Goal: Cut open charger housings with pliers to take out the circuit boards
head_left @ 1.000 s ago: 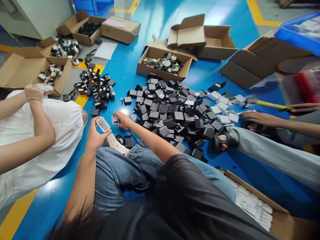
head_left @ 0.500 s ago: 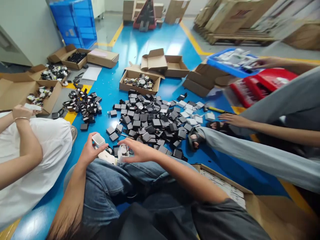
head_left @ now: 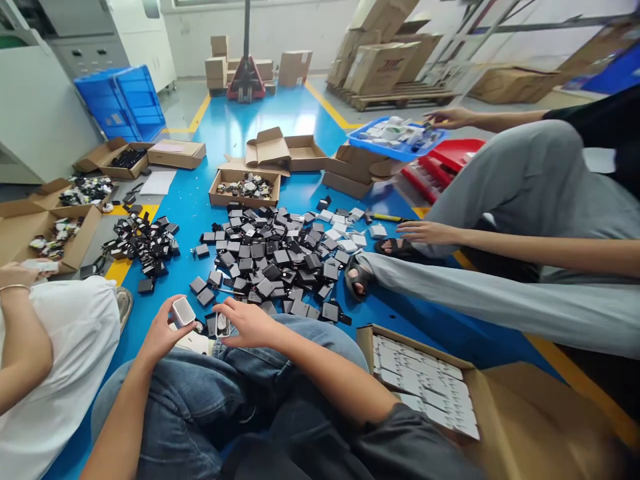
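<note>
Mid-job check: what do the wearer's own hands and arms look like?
The left hand and right hand are bare, with no gloves, watch or bracelet visible. A black fabric short sleeve shows on the right; no left sleeve is visible.

Left hand (head_left: 163,331) on open white shell (head_left: 184,312), right hand (head_left: 249,324) on parts-filled shell (head_left: 223,325).
From here I see dark block pile (head_left: 273,260) ahead on blue floor (head_left: 190,193), open carton (head_left: 367,348) of white pieces (head_left: 425,380) lower right, co-worker's hand (head_left: 426,233) near yellow-handled tool (head_left: 389,217).

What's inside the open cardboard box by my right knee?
The cardboard box holds rows of white blocks, seemingly pronged; anything beneath them is covered, so I can't tell what's there.
</note>
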A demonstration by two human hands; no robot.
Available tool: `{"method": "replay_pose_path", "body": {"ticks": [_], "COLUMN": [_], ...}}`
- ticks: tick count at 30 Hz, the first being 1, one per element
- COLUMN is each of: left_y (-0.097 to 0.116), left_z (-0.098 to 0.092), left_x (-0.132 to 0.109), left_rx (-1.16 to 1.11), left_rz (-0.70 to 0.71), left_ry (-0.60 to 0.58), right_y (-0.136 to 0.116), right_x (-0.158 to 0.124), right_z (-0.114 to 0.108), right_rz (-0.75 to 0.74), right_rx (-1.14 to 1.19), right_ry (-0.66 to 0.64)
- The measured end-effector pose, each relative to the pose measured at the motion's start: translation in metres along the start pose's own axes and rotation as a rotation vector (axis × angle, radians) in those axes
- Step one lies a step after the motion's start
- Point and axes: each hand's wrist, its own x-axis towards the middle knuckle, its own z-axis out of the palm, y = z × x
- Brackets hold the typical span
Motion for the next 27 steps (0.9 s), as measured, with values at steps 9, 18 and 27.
{"method": "replay_pose_path", "body": {"ticks": [9,18,27], "left_y": [-0.003,0.019,0.055], "left_z": [0.009,0.021,0.047], "left_x": [0.003,0.001,0.006], "left_rx": [-0.105,-0.208,-0.180], "left_rz": [-0.023,-0.035,0.018], "left_ry": [0.050,0.045,-0.106], "right_y": [0.005,0.012,0.016], "right_x": [0.004,0.029,-0.014], "right_z": [-0.001,-0.008,-0.011], "right_rz": [-0.005,0.170,0.186], "right_rx": [0.103,1.491,1.219], "right_ry": [0.058,0.065,0.190]}}
